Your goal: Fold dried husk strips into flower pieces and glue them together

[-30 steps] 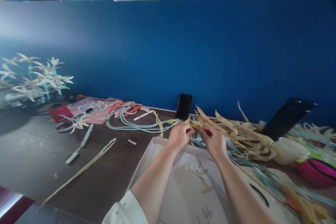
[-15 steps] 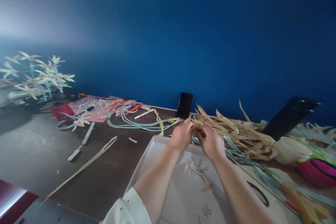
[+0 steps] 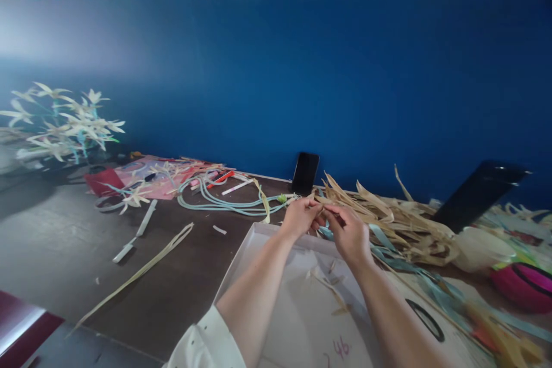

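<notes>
My left hand (image 3: pixel 301 217) and my right hand (image 3: pixel 350 234) meet fingertip to fingertip above the far edge of a shallow white box lid (image 3: pixel 297 299). Both are closed in a pinch. Whatever is between the fingers is too small and too hidden to name. Thin dry scraps (image 3: pixel 330 284) lie inside the lid, near a handwritten number. Just right of my right hand is a heap of dry corn husks (image 3: pixel 388 213), with light-blue strips (image 3: pixel 382 237) along its near side. A dark phone (image 3: pixel 305 172) leans on the blue wall behind my hands.
Coiled pale-blue cords (image 3: pixel 207 204) and a marker (image 3: pixel 237 187) lie left of the lid. Husk flowers (image 3: pixel 69 121) stand far left. A long pale strip (image 3: pixel 138 273) lies on the table. At right are a translucent bowl (image 3: pixel 483 248), a pink pouch (image 3: pixel 524 287) and a black ring (image 3: pixel 425 320).
My fingers have shifted slightly, and the left fingers look a little more stretched toward the right hand's fingertips. The whole view has moved a touch. Other things lie as before.
</notes>
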Tool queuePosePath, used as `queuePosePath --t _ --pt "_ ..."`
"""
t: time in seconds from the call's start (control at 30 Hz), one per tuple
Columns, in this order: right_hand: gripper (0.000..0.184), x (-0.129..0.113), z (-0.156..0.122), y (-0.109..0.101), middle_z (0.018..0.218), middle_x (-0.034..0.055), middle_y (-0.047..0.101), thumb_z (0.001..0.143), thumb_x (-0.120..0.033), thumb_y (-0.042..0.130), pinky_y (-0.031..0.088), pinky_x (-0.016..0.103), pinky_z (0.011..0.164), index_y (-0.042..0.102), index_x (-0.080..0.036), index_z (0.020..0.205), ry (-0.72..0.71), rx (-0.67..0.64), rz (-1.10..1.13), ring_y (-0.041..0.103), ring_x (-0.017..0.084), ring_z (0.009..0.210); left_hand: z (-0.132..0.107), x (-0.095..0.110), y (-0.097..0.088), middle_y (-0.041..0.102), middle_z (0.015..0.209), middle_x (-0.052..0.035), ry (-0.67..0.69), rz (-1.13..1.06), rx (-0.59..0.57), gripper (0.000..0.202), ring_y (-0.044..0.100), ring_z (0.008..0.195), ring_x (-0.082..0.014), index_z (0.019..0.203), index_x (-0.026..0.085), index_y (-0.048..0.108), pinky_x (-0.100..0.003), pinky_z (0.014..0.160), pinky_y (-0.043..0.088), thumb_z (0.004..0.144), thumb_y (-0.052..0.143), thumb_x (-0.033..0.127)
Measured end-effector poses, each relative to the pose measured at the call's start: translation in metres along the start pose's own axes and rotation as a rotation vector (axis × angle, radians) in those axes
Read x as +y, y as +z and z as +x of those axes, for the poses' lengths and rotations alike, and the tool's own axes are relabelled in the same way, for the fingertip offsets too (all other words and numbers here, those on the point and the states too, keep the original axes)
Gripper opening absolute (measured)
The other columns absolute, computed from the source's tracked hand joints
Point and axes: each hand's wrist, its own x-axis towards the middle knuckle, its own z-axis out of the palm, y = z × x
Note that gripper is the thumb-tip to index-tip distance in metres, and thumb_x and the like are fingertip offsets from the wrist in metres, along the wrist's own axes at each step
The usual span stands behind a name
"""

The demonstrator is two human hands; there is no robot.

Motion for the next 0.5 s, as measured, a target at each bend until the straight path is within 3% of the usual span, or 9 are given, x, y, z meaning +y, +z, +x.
queuePosePath --t 0.3,0.4,0.5 --pt "0.022 -0.001 0.000 -0.002 0.085 0.0049 0.064 0.084 -0.039 0.053 0.045 0.029 0.067 0.065 -0.021 0.087 -0.005 -0.022 -0.047 0.059 0.018 0.075 0.004 -0.008 -0.002 0.061 0.058 -0.0006 0.005 0.036 -0.022 0.024 0.047 0.042 -0.0053 0.079 0.013 0.062 -0.015 0.040 0.035 0.080 0.054 0.036" --pt "0.021 0.000 0.000 0.001 0.081 0.0052 0.064 0.083 -0.039 0.053 0.043 0.030 0.067 0.062 -0.020 0.083 0.048 -0.041 -0.085 0.058 0.019 0.072 0.005 -0.012 -0.001 0.064 0.062 -0.0018 0.017 0.081 0.069 0.027 0.053 0.047 -0.0082 0.093 0.015 0.062 -0.017 0.043 0.039 0.082 0.052 0.037" --pt "0.023 0.003 0.001 0.003 0.076 0.0054 0.065 0.082 -0.040 0.052 0.042 0.030 0.065 0.061 -0.019 0.080 0.151 -0.076 -0.104 0.058 0.019 0.068 0.005 -0.015 0.000 0.067 0.070 -0.0027 0.125 0.164 0.200 0.033 0.059 0.056 -0.0107 0.108 0.017 0.058 -0.019 0.052 0.043 0.082 0.053 0.038"
